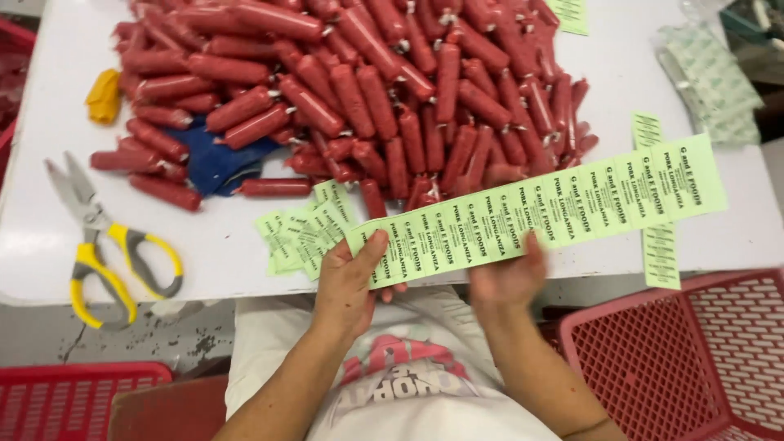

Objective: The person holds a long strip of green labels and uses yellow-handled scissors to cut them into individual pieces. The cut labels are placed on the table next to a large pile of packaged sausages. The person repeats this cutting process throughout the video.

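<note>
Label strip (539, 214), pale green, long, black-printed

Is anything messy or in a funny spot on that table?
A blue cloth lies half buried under the heap of red sausages, and a yellow rag sits crumpled at the heap's left edge. Loose green labels lie scattered near the left hand. Both hands hold the long label strip slanted. Nothing looks spilled or broken.

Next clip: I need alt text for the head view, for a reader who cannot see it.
Both hands, left hand and right hand, hold a long strip of pale green labels over the edge of a white table. Behind it lies a big pile of red sausages; yellow-handled scissors lie at the left.
</note>
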